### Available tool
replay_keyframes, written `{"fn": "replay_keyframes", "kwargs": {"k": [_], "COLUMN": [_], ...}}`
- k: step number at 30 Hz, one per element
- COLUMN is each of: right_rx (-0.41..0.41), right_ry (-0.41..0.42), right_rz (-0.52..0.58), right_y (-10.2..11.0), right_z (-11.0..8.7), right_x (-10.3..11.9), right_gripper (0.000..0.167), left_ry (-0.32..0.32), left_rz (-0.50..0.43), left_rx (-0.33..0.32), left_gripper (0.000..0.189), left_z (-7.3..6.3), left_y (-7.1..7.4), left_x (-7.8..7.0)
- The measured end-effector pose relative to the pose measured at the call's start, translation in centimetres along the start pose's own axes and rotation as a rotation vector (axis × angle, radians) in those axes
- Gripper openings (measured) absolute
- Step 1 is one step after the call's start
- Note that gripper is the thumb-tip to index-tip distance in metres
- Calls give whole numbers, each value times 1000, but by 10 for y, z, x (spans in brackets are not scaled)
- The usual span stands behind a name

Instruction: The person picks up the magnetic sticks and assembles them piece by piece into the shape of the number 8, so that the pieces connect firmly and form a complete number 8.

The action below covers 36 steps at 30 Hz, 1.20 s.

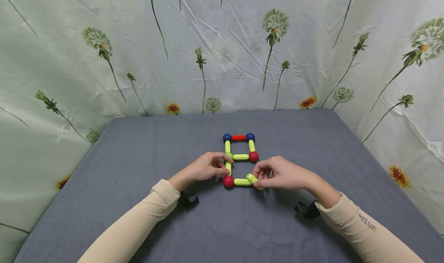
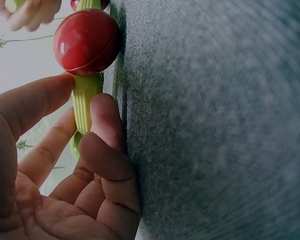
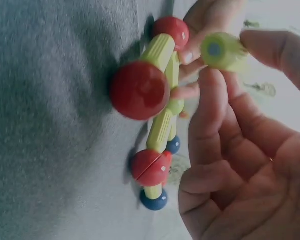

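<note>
A flat frame of magnetic rods and balls lies on the grey table. My left hand [image 1: 209, 165] holds the yellow-green rod [image 2: 85, 102] on its lower left side, between a green ball [image 1: 229, 155] and a red ball [image 2: 87, 42]. Between thumb and fingertips, my right hand [image 1: 282, 173] pinches a loose yellow-green rod [image 3: 222, 51], tilted above the lower right red ball [image 3: 140, 90]. A bluish disc shows at that rod's end. Another yellow-green rod [image 1: 242, 182] joins the two lower red balls.
The frame's far side has two blue balls [image 1: 227, 138] joined by a red rod [image 1: 238, 138]. A red ball [image 1: 253, 157] sits at its middle right. Behind the grey table [image 1: 138, 147] hangs a flower-printed cloth [image 1: 239, 62]. Black straps [image 1: 306, 210] hang at both wrists.
</note>
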State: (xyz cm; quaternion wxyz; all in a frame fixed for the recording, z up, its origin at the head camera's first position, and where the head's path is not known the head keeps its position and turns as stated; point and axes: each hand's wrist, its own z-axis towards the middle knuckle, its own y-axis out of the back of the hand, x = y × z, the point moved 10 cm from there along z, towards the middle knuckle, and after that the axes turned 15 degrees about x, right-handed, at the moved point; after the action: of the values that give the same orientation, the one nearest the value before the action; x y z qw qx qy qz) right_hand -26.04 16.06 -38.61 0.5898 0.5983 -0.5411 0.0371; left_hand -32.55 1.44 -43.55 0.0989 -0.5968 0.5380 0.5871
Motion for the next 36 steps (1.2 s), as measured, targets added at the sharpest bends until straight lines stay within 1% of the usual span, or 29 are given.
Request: {"fn": "replay_keyframes", "kwargs": {"k": [2, 8, 10, 13, 19, 28, 36], "right_rx": [-47, -181, -210, -233, -243, -208, -191], "right_ry": [-33, -146, -177, -217, -256, -281, -300], "right_rz": [33, 189, 229, 272, 349, 358, 377], "right_y": [8, 26, 29, 30, 27, 17, 9], "right_z": [0, 0, 1, 2, 5, 11, 14], "right_x": [-9, -41, -50, -60, -74, -84, -86], "right_gripper": [11, 25, 27, 29, 32, 33, 34], "left_ry": [1, -7, -9, -4, 12, 8, 10], "left_rz": [-6, -25, -25, -25, -28, -42, -44], "left_rx": [4, 8, 9, 11, 10, 11, 3], "left_gripper": [33, 34, 34, 33, 33, 34, 33], "left_z": [1, 2, 1, 1, 1, 2, 0], "left_y": [0, -1, -1, -1, -1, -1, -1], "left_x": [1, 1, 1, 1, 3, 4, 5]}}
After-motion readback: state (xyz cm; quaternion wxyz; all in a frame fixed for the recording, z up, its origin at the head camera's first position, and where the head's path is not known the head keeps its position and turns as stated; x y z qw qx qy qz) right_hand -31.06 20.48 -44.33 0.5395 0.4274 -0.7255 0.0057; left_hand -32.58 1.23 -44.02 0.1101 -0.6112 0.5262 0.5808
